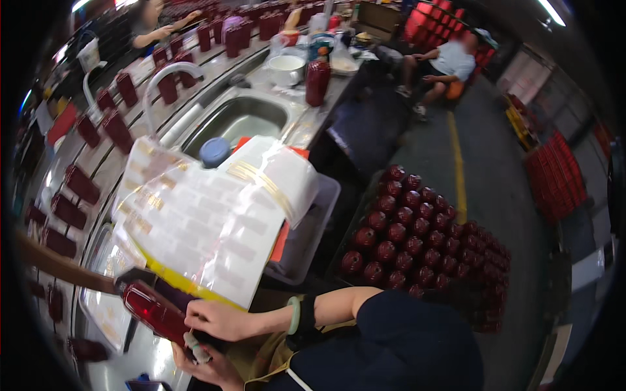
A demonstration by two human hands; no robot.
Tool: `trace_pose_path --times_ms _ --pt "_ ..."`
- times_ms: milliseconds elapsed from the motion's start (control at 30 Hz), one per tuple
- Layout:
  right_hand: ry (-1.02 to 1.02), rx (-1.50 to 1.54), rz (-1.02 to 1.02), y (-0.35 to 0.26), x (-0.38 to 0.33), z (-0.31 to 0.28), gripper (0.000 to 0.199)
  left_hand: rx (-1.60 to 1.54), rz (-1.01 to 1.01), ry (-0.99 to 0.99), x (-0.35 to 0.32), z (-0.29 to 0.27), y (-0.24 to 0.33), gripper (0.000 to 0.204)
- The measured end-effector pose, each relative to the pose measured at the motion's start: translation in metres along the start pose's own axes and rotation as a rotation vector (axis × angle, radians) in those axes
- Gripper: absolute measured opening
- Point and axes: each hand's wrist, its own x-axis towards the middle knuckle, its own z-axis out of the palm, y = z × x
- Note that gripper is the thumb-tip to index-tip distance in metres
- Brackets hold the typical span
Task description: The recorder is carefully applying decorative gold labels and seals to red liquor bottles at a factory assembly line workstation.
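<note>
My right hand (218, 319), with a pale green bangle and a dark band on the wrist, grips the near end of a dark red bottle (153, 314) that lies tilted over the steel counter (150, 358). My left hand (205, 365), one finger wrapped in tape, holds the same bottle from below. Just above the hands a stack of white label sheets (208, 215) with gold stickers and a yellow edge leans over a clear plastic tub (319, 215). Another person's forearm (59, 264) reaches in from the left, close to the bottle's far end.
A steel sink (241, 120) with a curved faucet (163, 75) lies beyond the sheets. Red bottles (81, 186) line the counter. A crate of bottles (417, 234) stands on the floor to the right. One person sits (450, 62) at the back; another (150, 26) works far left.
</note>
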Motion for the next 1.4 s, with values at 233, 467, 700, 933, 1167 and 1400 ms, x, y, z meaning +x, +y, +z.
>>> trace_pose_path --times_ms 233,467,700,933,1167,1400 --pt "0.051 -0.036 0.084 -0.01 -0.017 -0.002 0.02 -0.235 -0.127 0.086 0.006 -0.013 0.035 0.04" --pt "0.054 0.133 -0.061 -0.009 -0.009 -0.019 0.02 0.014 0.085 0.076 0.023 -0.01 0.038 0.041" --pt "0.912 0.325 -0.197 -0.008 -0.066 -0.125 0.029 -0.138 0.096 0.143 0.041 -0.008 0.044 0.038" --pt "1.183 -0.254 0.172 0.025 -0.146 -0.179 0.044 -0.094 0.044 0.065 0.021 -0.006 0.029 0.041" --pt "0.691 -0.077 0.071 0.015 -0.08 -0.121 0.031 -0.082 0.048 0.09 0.01 0.0 0.019 0.043" --pt "0.324 -0.032 -0.109 -0.03 -0.029 -0.076 0.021 -0.08 0.026 0.088 0.008 0.004 0.018 0.049"
